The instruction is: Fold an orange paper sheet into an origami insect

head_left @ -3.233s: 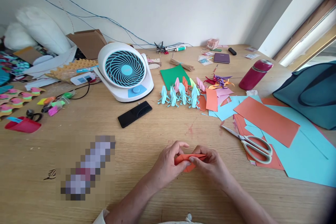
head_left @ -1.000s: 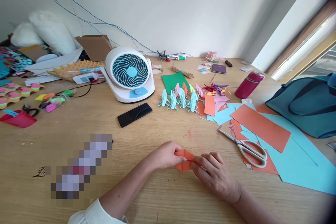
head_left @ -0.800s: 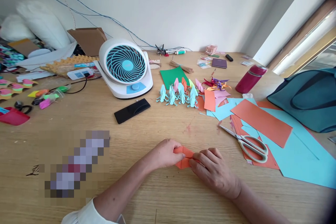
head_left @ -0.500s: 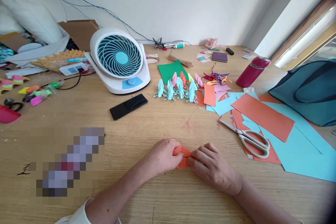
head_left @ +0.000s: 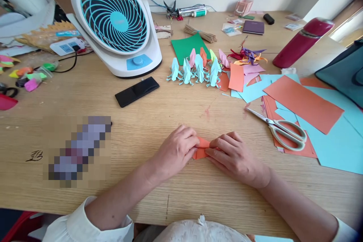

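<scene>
1. Clearly, black handwriting (head_left: 34,155) marks the table (head_left: 136,121) well left of the left hand (head_left: 176,151), not surely legible; lettering on the fan (head_left: 118,21), beyond that hand, is too small to read.
2. The folded orange paper (head_left: 200,153) is small, creased, partly hidden by fingers.
3. It sits between the hands: the left, fingers curled, pinches one end; the right hand (head_left: 236,157), likewise nearly closed, grips the other.

The small folded orange paper piece (head_left: 202,148) shows visible creases and slightly parted layers. It lies low over the wooden table, its ends covered by fingers.
</scene>
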Action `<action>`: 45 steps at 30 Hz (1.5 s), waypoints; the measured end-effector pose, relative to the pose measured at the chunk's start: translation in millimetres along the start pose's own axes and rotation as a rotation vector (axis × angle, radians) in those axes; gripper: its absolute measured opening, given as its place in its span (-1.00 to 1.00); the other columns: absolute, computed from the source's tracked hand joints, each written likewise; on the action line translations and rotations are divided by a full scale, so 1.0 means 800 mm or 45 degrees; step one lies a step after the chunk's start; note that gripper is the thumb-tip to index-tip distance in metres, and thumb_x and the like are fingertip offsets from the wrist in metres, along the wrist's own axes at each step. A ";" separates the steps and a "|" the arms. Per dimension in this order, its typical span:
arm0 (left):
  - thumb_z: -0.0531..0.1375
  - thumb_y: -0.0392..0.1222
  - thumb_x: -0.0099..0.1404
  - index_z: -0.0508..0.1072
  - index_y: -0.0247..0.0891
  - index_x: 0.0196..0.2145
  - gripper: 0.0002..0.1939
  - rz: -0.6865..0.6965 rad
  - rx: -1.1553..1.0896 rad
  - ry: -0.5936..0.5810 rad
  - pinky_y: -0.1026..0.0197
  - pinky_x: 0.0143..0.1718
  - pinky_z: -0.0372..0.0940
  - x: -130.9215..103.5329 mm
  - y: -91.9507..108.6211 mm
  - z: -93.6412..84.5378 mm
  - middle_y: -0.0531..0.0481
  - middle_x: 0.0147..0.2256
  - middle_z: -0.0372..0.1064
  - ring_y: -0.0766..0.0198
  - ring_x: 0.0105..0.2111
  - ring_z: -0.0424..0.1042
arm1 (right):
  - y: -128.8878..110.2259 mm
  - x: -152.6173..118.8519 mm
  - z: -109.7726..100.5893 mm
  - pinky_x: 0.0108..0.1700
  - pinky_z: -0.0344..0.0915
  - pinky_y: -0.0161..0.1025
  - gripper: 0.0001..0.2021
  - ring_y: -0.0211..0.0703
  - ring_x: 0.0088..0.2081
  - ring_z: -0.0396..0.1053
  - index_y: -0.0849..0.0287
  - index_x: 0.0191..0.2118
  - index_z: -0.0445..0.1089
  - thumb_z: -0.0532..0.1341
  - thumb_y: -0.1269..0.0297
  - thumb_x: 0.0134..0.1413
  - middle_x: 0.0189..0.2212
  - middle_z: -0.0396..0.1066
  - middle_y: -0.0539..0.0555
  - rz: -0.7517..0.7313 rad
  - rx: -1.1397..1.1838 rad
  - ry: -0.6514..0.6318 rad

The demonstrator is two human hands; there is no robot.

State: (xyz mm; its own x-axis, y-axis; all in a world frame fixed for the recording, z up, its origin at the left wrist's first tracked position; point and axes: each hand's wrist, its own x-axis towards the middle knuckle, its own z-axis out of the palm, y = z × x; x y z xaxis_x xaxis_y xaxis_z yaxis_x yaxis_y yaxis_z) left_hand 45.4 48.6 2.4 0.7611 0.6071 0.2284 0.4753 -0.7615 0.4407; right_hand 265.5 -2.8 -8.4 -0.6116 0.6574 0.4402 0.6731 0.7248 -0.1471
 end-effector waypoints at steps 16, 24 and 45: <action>0.15 -0.29 0.40 0.48 -0.26 -0.20 -0.90 0.331 0.358 0.126 0.23 -0.12 0.39 -0.023 -0.001 0.008 0.00 -0.17 0.49 0.27 -0.16 0.44 | 0.000 -0.011 0.002 -0.26 0.16 -0.17 -0.82 -0.18 -0.35 0.27 0.23 -0.16 0.42 0.07 0.45 0.34 -0.33 0.38 0.11 -0.018 0.064 -0.105; 0.19 -0.29 0.37 0.49 -0.27 -0.19 -0.91 0.385 0.387 0.165 0.22 -0.15 0.43 -0.025 -0.001 0.009 0.01 -0.17 0.51 0.23 -0.15 0.46 | -0.001 -0.012 0.002 -0.23 0.22 -0.16 -0.81 -0.16 -0.31 0.28 0.23 -0.12 0.42 0.06 0.48 0.33 -0.23 0.39 0.17 -0.004 0.126 -0.116; 0.17 -0.33 0.39 0.49 -0.28 -0.18 -0.89 0.432 0.399 0.123 0.21 -0.10 0.41 -0.031 -0.004 0.007 0.02 -0.16 0.50 0.23 -0.11 0.43 | -0.006 -0.014 -0.002 -0.19 0.29 -0.10 -0.80 -0.10 -0.22 0.35 0.26 -0.13 0.40 0.04 0.51 0.33 -0.12 0.46 0.22 -0.003 0.190 -0.171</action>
State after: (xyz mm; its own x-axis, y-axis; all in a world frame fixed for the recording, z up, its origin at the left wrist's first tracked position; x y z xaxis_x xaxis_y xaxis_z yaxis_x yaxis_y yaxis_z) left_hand 27.2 34.7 -9.8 0.8589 0.3191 0.4006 0.3285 -0.9433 0.0473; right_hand 270.0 -13.9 -11.6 -0.6697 0.6701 0.3202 0.6086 0.7423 -0.2803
